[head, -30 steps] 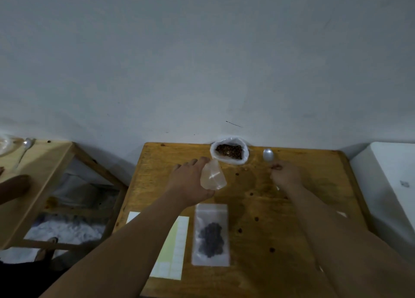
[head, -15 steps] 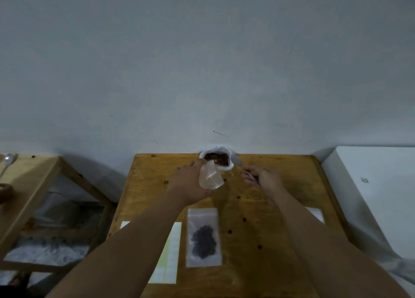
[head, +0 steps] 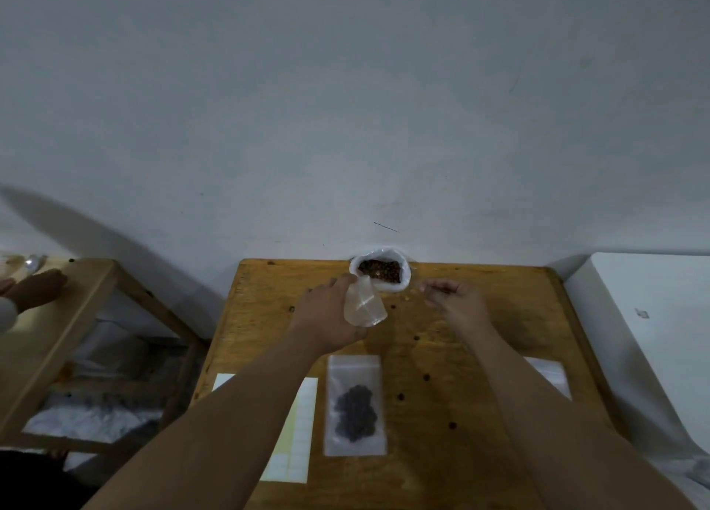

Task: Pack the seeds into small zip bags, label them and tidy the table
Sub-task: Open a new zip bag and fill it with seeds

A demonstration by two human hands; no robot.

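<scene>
1. Head view: the empty zip bag [head: 364,304] is gripped in the left hand [head: 326,314], fingers and thumb curled round it. It is held off the table [head: 422,432], its top corner at the near rim of the white sack [head: 395,286].
2. The sack stands open at the table's far edge against the wall, with brown seeds [head: 380,271] inside.
3. The right hand [head: 459,303] is just right of the sack, apart from the left, its fingers pinching a thin, blurred spoon [head: 420,289].
4. A filled zip bag [head: 355,406] with dark seeds lies flat nearer the person, between the forearms.
5. A label sheet [head: 297,432] lies beside it, partly under the left forearm.
6. Spare clear bags [head: 549,379] show beyond the right forearm.
7. Another person's hand [head: 38,288] rests on a second wooden table [head: 77,302] at far left.
</scene>
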